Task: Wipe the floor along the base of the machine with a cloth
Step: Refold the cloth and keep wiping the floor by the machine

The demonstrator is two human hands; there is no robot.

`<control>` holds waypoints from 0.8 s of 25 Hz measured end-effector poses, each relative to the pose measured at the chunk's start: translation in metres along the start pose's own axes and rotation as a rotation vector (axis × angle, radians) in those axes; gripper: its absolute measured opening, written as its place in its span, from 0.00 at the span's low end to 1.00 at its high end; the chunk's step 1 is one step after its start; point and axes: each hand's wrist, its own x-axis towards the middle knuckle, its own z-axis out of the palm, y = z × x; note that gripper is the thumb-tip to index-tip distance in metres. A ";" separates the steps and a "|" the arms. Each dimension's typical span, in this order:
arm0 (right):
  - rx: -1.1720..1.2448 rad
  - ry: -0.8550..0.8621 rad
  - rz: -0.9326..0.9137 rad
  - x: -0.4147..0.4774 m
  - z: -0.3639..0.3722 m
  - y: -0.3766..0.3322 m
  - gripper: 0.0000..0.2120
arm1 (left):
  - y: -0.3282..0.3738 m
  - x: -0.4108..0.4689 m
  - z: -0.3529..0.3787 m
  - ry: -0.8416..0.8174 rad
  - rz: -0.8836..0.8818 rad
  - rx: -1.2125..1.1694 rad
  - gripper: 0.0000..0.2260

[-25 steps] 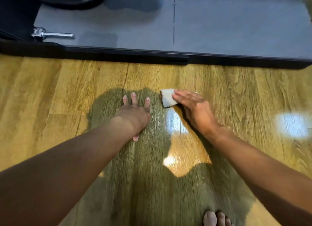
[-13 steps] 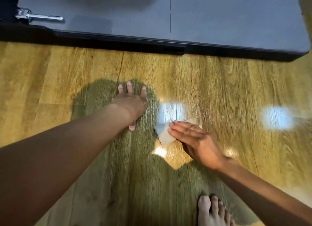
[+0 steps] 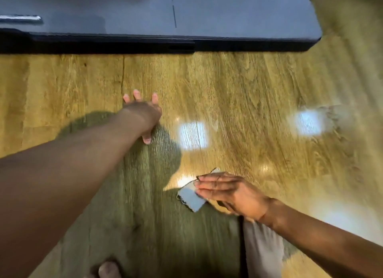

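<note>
Cloth [image 3: 191, 199]: one small pale grey fabric square, lying on the glossy wood-plank floor [image 3: 259, 87] and pressed under the straight fingers of my right hand [image 3: 230, 191], not gripped. Beyond, to its left, my left hand [image 3: 143, 116] is splayed flat on the boards, holding nothing. Farthest sits one grey machine [image 3: 228, 12] with a black base. I judge wiping is under way; next the cloth needs pushing up to that base.

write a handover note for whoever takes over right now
Left hand: flat on the floor, holds nothing.
Right hand: straight fingers press the cloth onto the floor.
The cloth lies near the person, well short of the base, not touching it.
Done: cannot tell from the floor how much is wiped.
Left: bring the cloth up to the base and wipe along it.
</note>
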 end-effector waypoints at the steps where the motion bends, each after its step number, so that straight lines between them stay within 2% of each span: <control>1: -0.010 -0.012 0.005 0.006 -0.007 0.008 0.26 | 0.000 0.001 -0.001 -0.002 -0.005 -0.002 0.58; 3: -0.014 0.095 0.223 0.031 -0.027 0.028 0.23 | 0.000 0.001 -0.002 -0.009 0.000 -0.013 0.59; 5: 0.031 0.291 0.502 0.052 -0.035 0.038 0.19 | -0.003 -0.001 -0.001 0.004 -0.006 -0.041 0.58; 6: 0.054 0.353 0.586 0.053 -0.029 0.033 0.18 | -0.005 -0.003 0.001 0.004 -0.010 -0.054 0.58; 7: 0.071 0.341 0.607 0.043 -0.019 0.023 0.19 | -0.006 -0.003 0.002 0.004 -0.004 -0.069 0.58; 9: 0.040 0.193 0.430 0.007 0.004 -0.003 0.22 | -0.007 -0.002 0.003 0.018 0.007 -0.082 0.57; 11: -0.029 -0.044 0.109 -0.021 0.002 -0.012 0.23 | -0.006 0.000 0.000 0.030 0.007 -0.106 0.52; 12: -0.068 -0.091 -0.032 -0.022 -0.007 0.001 0.23 | -0.002 0.002 -0.003 0.051 0.021 -0.138 0.45; 13: -0.112 -0.104 -0.076 -0.015 -0.017 0.020 0.24 | 0.004 0.004 -0.005 0.087 0.041 -0.174 0.37; 14: -0.137 -0.082 -0.014 -0.001 -0.025 0.038 0.24 | 0.012 0.004 -0.006 0.113 0.055 -0.206 0.30; 15: -0.113 -0.015 0.129 0.017 -0.034 0.051 0.23 | 0.021 0.004 -0.005 0.134 0.063 -0.228 0.28; 17: -0.075 0.154 0.394 0.031 -0.036 0.060 0.22 | 0.041 0.004 -0.007 0.165 0.081 -0.229 0.36; 18: -0.101 0.207 0.433 0.024 -0.030 0.055 0.23 | 0.050 0.004 -0.007 0.162 0.080 -0.226 0.42; 20: -0.124 0.179 0.322 -0.011 -0.009 0.033 0.25 | 0.060 0.006 -0.009 0.127 0.059 -0.210 0.50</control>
